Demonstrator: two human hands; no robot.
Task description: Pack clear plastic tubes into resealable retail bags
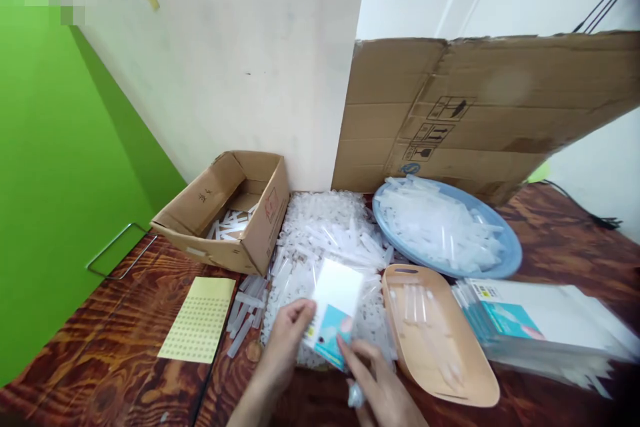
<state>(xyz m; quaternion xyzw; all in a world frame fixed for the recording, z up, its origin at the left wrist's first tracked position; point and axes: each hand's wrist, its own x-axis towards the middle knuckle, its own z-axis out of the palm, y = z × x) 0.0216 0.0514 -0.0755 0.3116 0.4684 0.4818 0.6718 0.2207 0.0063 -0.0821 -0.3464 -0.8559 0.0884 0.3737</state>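
Note:
A flat white-and-teal printed packet (340, 287) is tilted in front of me, over a pile of clear plastic tubes (330, 227). My left hand (285, 337) pinches its left edge between thumb and fingers. The index fingertip of my right hand (375, 377) touches the packet's teal lower part, while the other fingers curl below. A small clear plastic piece (355, 395) pokes out from under those curled fingers; most of it is hidden. Right of my hands lies a tan tray (480, 373) with several clear tubes in it.
A cardboard box (255, 250) with white strips stands at left behind a yellow sticker sheet (197, 320). Loose tubes (245, 320) lie beside the sheet. At right are a blue basin (513, 257) heaped with tubes and a stack of packets (555, 310). Cardboard (395, 100) walls the back.

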